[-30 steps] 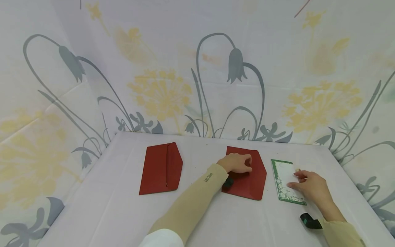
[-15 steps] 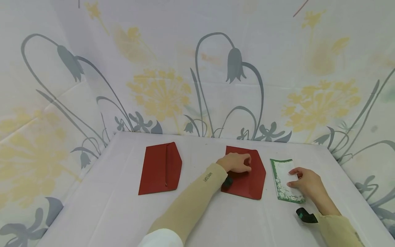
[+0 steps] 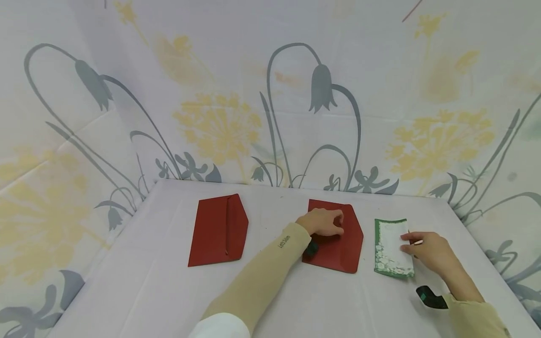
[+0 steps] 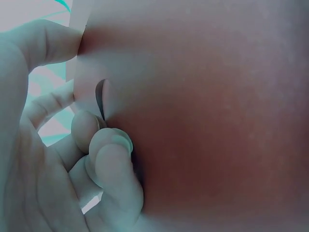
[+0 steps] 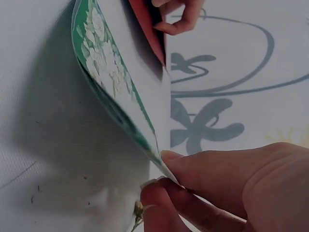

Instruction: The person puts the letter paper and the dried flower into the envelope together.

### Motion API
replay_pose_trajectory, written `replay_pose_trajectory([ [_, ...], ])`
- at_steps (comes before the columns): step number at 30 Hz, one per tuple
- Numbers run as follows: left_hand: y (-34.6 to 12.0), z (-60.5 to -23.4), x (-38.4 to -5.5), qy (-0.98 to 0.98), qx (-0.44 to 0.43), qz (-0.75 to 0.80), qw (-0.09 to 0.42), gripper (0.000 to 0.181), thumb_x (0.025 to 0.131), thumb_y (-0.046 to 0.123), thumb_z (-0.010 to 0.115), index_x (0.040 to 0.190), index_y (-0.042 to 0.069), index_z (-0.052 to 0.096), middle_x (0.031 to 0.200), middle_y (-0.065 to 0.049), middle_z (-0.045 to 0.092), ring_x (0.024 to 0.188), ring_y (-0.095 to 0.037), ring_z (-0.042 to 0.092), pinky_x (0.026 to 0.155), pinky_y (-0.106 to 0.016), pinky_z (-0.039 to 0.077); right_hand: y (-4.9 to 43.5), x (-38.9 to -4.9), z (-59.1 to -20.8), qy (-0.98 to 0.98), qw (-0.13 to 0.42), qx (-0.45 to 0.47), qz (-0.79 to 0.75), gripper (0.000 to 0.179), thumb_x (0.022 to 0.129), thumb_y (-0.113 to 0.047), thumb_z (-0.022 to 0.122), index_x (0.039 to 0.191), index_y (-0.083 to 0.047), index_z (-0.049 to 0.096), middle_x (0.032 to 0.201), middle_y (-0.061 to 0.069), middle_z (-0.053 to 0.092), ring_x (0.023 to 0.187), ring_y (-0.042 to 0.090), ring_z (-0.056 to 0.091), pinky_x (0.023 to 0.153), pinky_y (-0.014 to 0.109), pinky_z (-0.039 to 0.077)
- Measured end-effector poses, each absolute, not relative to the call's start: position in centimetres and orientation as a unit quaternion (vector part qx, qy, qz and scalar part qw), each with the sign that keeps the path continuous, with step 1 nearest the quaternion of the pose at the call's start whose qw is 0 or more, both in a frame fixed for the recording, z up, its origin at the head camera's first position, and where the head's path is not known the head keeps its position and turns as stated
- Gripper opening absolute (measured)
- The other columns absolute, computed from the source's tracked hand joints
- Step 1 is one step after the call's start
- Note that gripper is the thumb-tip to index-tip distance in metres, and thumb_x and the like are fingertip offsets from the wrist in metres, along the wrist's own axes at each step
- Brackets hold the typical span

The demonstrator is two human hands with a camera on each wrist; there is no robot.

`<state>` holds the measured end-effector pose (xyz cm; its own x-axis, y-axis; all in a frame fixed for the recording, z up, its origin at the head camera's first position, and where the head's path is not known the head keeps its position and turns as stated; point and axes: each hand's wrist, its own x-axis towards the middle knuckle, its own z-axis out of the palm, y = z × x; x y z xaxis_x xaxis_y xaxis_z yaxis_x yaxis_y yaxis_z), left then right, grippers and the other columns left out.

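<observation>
My left hand [image 3: 323,222] is at the middle red envelope [image 3: 346,253], which lies with its flap unfolded to the right. In the left wrist view the fingers [image 4: 113,169] curl against the envelope's edge beside a small dark slit; how far they reach inside is hidden. My right hand [image 3: 433,251] pinches the right edge of a white card [image 3: 390,244] with a green floral border. The right wrist view shows the card [image 5: 108,63] bowed, its near edge lifted off the table, between thumb and fingers [image 5: 212,174].
Another red envelope [image 3: 215,230] lies to the left, flap unfolded. In the right wrist view a small dried sprig [image 5: 138,212] shows below the right fingers. A flower-print cloth [image 3: 228,117] stands behind the white table [image 3: 139,281]. A black device [image 3: 431,298] sits at the right wrist.
The right hand shifts slightly left, then back right, and the card turns straighter and lifts at its lower edge. The left hand and both envelopes keep their places.
</observation>
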<state>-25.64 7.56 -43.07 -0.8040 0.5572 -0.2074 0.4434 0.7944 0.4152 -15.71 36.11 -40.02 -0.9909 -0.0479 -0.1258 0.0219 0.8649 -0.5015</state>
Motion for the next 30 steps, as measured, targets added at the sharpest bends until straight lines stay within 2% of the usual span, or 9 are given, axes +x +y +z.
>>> replay_pose_trajectory([
  [3, 7.5, -43.0, -25.7, 0.933, 0.271, 0.177, 0.159, 0.019, 0.093, 0.042, 0.063, 0.105, 0.032, 0.052, 0.077, 0.006, 0.056, 0.065, -0.01, 0.052, 0.058, -0.025, 0.042, 36.2, -15.5, -39.7, 0.952, 0.091, -0.002, -0.291, 0.044, 0.092, -0.021, 0.068, 0.125, 0.008, 0.062, 0.129, 0.037, 0.053, 0.079, 0.023, 0.068, 0.065, 0.035, 0.053],
  [5, 7.4, -43.0, -25.7, 0.933, 0.273, 0.176, 0.159, 0.019, 0.093, 0.041, 0.063, 0.105, 0.031, 0.052, 0.076, 0.005, 0.056, 0.063, -0.01, 0.052, 0.056, -0.025, 0.042, 36.2, -15.3, -39.4, 0.947, 0.098, -0.001, -0.306, 0.045, 0.093, -0.019, 0.067, 0.126, 0.009, 0.06, 0.133, 0.039, 0.049, 0.077, 0.021, 0.07, 0.066, 0.033, 0.054],
  [9, 7.3, -43.1, -25.6, 0.932, 0.277, 0.172, 0.157, 0.019, 0.093, 0.04, 0.063, 0.105, 0.03, 0.051, 0.074, 0.005, 0.055, 0.061, -0.01, 0.051, 0.055, -0.025, 0.041, 36.1, -14.9, -39.0, 0.945, 0.088, -0.005, -0.316, 0.043, 0.092, -0.015, 0.068, 0.127, 0.01, 0.06, 0.128, 0.039, 0.052, 0.076, 0.021, 0.07, 0.065, 0.032, 0.056],
  [15, 7.3, -43.3, -25.6, 0.932, 0.279, 0.174, 0.153, 0.02, 0.093, 0.04, 0.063, 0.105, 0.03, 0.05, 0.071, 0.004, 0.053, 0.058, -0.011, 0.051, 0.054, -0.024, 0.041, 35.3, -14.4, -38.3, 0.949, 0.037, -0.019, -0.312, 0.044, 0.094, -0.015, 0.067, 0.13, 0.008, 0.058, 0.12, 0.033, 0.061, 0.077, 0.022, 0.072, 0.068, 0.04, 0.056],
  [23, 7.5, -43.7, -25.7, 0.931, 0.28, 0.181, 0.145, 0.021, 0.093, 0.042, 0.064, 0.104, 0.03, 0.049, 0.07, 0.004, 0.054, 0.057, -0.01, 0.05, 0.054, -0.024, 0.041, 32.9, -14.4, -38.5, 0.944, -0.07, -0.015, -0.321, 0.039, 0.093, -0.01, 0.068, 0.129, 0.005, 0.061, 0.104, 0.025, 0.07, 0.069, 0.018, 0.072, 0.058, 0.024, 0.05],
  [27, 7.5, -43.5, -25.7, 0.931, 0.282, 0.184, 0.144, 0.021, 0.093, 0.041, 0.064, 0.103, 0.03, 0.049, 0.072, 0.004, 0.055, 0.057, -0.01, 0.05, 0.054, -0.024, 0.041, 31.6, -14.6, -38.7, 0.937, -0.106, -0.015, -0.332, 0.039, 0.091, -0.006, 0.069, 0.127, 0.006, 0.062, 0.099, 0.024, 0.071, 0.067, 0.014, 0.071, 0.058, 0.021, 0.051],
  [30, 7.4, -43.2, -25.6, 0.93, 0.283, 0.185, 0.144, 0.021, 0.094, 0.041, 0.064, 0.103, 0.03, 0.049, 0.073, 0.005, 0.055, 0.057, -0.01, 0.05, 0.054, -0.024, 0.041, 30.7, -14.7, -38.9, 0.936, -0.123, -0.013, -0.328, 0.038, 0.09, -0.006, 0.069, 0.126, 0.006, 0.063, 0.102, 0.025, 0.07, 0.067, 0.015, 0.071, 0.057, 0.023, 0.051],
])
